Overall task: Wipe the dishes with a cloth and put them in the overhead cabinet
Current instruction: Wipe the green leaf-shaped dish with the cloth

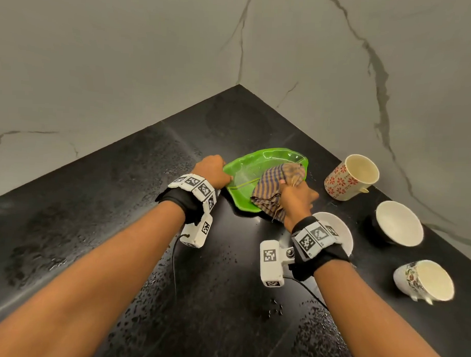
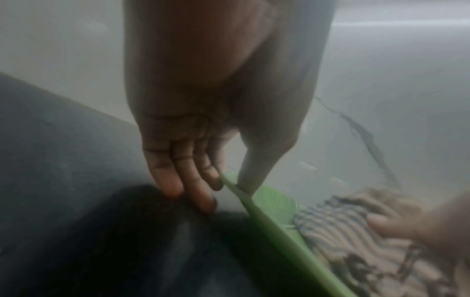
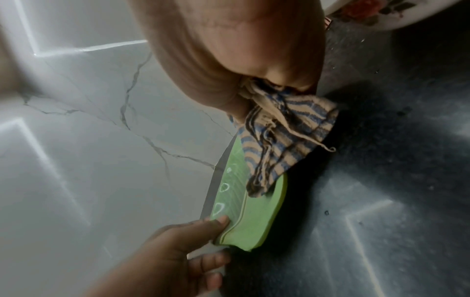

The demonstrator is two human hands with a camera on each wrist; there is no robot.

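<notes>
Head view: the green leaf-shaped plate [image 1: 245, 165] lies on the black counter [image 1: 94, 200]; the left hand [image 1: 212, 168] pinches its left rim; the right hand [image 1: 298, 194] clutches the striped cloth [image 1: 271, 183] bunched on the plate's right part. Left wrist view: thumb [image 2: 254, 170] atop the rim, fingers [image 2: 203, 170] below. Right wrist view: cloth gripped in the fist.

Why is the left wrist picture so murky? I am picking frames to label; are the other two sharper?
Left wrist view: hazy, low contrast, as if fogged; the green plate and striped cloth are soft. Head view: sharp, with wide-angle bending and sheen on the wet black counter. Right wrist view: clearer, with streaky glare on the marble wall.
</notes>
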